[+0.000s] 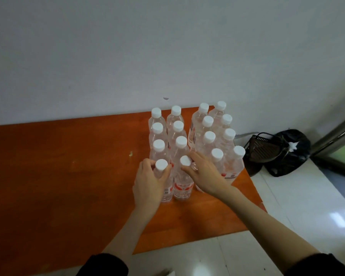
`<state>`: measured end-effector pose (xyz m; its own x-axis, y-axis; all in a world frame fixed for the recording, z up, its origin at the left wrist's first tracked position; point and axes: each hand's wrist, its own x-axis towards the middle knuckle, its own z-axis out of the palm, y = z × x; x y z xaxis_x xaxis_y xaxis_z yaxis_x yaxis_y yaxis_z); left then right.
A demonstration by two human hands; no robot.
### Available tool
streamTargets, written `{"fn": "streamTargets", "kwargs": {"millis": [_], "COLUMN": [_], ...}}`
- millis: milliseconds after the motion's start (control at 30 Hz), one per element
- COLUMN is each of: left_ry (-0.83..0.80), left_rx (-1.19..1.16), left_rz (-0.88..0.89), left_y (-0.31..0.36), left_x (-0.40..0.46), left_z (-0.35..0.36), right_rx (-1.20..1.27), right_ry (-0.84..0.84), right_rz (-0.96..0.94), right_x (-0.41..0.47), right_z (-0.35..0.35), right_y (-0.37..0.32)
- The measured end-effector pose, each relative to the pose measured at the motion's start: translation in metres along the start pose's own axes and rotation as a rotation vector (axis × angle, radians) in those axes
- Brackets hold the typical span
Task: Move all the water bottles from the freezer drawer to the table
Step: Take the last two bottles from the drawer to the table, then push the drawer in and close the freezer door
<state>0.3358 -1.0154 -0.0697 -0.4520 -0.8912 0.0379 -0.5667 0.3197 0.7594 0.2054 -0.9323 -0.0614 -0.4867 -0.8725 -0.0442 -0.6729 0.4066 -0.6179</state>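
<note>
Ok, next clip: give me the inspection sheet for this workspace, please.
Surface: orange-brown wooden table, against a white wall, small pale fleck on it.
Job's things: sixteen clear plastic water bottles with white caps, upright in four rows.
Clutter: nothing seen on the table.
Grippers: left hand wraps the front-left bottle; right hand grips the next front bottle.
Cables: nothing seen.
Surroundings: black plastic bag and dark basket on white tiled floor.
</note>
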Motion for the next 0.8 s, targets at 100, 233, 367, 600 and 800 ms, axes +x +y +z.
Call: {"fn": "streamTargets", "kwargs": {"millis": [100, 233, 367, 600, 800], "left_ry": [-0.106, -0.193, -0.175, -0.257, -0.399], "left_rx": [0.022, 0.041, 0.012, 0.129, 0.234], "left_rz": [0.025, 0.091, 0.372, 0.899, 1.267], "left_y": [-0.002, 0.012, 0.056, 0.165, 0.249], "left_x": [0.005, 0.011, 0.001, -0.058, -0.188], "left_z": [-0.003, -0.010, -0.021, 0.011, 0.070], "right_rx": [0.037, 0.084, 0.128, -0.229, -0.581], "right_ry": [-0.011, 0.007, 0.191, 0.505, 0.617], "right_rz": [0.039, 0.048, 0.003, 0.144, 0.538], "right_x": [-0.004, -0.016, -0.050, -0.186, -0.374], "right_z": [-0.004, -0.023, -0.072, -0.175, -0.213], "right_y": [-0.008, -0.026, -0.038, 0.013, 0.069]}}
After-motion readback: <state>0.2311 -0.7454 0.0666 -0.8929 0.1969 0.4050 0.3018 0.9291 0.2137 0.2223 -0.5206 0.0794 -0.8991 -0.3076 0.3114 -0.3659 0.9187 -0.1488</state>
